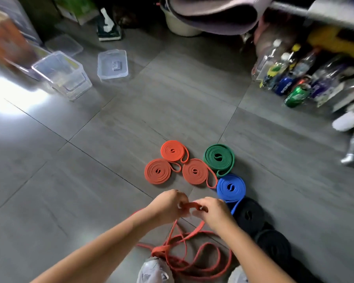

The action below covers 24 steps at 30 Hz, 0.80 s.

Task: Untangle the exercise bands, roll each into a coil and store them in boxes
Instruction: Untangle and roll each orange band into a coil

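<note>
From the head view, the left hand (168,205) and the right hand (215,213) meet close together over the floor (90,180), each grip clenched on the folded end of a loose orange band (190,206), pinched between the fingertips as if to start the tight first turn of a coil. The rest of that band trails down below the grips and lies in a slack heap of loops (192,260) near the person's shoes, likely left loose so it can feed upward as it is rolled. Just beyond the grips sit three finished orange coils (157,171), touching or nearly so, with a green coil (219,158) to their right and a blue coil (231,187) just past the right grip; black coils (249,216) run along the right forearm. They appear parked within reach until boxing. Far beyond and to the left of the grips stand open clear boxes (63,76) and a lid (112,64), well apart from the coils, so storing looks not yet begun.
</note>
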Motion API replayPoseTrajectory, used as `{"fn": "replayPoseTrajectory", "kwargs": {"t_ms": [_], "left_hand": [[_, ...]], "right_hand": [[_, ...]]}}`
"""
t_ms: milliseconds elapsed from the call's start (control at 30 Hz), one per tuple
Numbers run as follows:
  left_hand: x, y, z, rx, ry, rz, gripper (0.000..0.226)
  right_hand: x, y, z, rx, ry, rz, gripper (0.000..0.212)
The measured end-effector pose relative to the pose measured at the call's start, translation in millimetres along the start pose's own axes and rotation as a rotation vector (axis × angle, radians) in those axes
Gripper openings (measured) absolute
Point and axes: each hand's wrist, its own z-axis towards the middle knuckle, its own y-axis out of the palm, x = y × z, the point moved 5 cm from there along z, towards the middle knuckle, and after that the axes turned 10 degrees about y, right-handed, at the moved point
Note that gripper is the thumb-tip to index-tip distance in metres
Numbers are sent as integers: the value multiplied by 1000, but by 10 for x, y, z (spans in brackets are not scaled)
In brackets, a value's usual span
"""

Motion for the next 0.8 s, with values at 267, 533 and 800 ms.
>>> {"fn": "replayPoseTrajectory", "kwargs": {"t_ms": [267,533,800], "left_hand": [[783,-553,-703,-206,-16,-143,17],[1709,-1145,-1090,53,38,-256,4],[2328,-1466,-1747,384,212,-782,11]], "right_hand": [[-268,-75,-1108,66,33,266,13],[-706,-637,-1696,302,-122,565,16],[-987,-1452,-2452,295,-324,649,20]]}}
